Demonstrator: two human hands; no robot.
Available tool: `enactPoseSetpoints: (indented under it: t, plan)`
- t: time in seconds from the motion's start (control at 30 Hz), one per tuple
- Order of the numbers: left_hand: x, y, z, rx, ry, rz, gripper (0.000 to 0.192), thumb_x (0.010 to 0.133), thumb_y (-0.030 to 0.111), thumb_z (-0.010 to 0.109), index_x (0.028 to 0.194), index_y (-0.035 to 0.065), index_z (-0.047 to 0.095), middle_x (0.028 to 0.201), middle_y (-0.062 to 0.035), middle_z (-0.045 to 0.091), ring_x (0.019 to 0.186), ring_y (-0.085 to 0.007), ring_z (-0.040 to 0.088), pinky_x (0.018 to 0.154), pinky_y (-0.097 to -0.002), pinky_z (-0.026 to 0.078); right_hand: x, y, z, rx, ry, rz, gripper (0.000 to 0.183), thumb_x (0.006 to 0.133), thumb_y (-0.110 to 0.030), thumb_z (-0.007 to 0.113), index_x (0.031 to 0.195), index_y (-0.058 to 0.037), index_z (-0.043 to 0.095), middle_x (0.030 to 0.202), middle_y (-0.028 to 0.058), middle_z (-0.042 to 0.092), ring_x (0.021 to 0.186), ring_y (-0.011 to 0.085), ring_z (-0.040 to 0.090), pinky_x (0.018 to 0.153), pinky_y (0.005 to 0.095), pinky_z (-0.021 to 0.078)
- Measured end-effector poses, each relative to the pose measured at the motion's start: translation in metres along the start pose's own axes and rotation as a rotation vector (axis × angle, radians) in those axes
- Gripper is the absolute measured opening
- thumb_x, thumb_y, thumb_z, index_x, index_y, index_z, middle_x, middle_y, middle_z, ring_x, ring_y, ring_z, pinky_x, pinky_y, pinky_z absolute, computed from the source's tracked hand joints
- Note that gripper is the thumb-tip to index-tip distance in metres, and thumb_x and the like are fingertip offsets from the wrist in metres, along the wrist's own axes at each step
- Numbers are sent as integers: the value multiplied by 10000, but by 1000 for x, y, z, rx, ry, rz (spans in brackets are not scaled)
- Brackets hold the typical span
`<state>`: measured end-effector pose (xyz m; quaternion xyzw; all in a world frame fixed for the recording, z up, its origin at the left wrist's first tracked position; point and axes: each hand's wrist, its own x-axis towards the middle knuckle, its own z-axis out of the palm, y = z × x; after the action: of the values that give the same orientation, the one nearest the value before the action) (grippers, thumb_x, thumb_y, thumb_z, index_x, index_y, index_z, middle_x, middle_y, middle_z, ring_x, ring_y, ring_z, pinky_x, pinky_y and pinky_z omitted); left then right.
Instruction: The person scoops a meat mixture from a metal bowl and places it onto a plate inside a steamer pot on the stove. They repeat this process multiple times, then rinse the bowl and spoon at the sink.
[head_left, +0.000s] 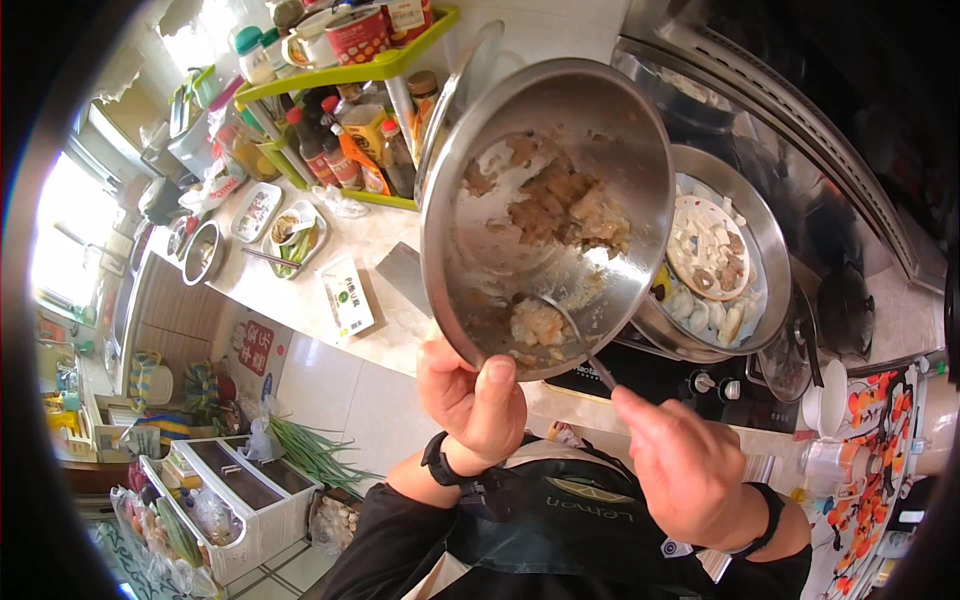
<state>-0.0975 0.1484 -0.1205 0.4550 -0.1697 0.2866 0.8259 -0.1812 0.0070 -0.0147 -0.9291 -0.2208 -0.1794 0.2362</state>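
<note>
My left hand (480, 401) grips the near rim of a stainless steel bowl (480, 262), which is tilted so its inside faces me. Raw minced filling (559, 199) clings to the bowl's wall in patches. In my right hand (686, 465) is the handle of a metal spoon (601, 373). Its head, inside the bowl near the rim, carries a lump of filling (538, 324). To the right, a large steel steamer pot (776, 259) stands on the stove. A plate of white cubes and meat pieces (707, 247) sits in it, with pale dumplings (701, 313) around the plate.
A black gas stove (675, 394) with knobs lies below the pot. On the left counter are a white package (346, 295), a dish of green vegetables (298, 251) and a small steel bowl (202, 253). A green-edged rack (337, 79) holds bottles. A range hood (787, 112) overhangs the right side.
</note>
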Motion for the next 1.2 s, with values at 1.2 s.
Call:
enactPoseSetpoints:
  t: [1.2]
  plan:
    - [3,-15,-8,186,-312,79,196,783,6,651,840,57,471,751,-56,442,667,-163,390,602,-281,322,19,33,-29,1306,-14,1037,239,916,-90,473,1066,48,599,633,49,526,428,60,370,409,185,298]
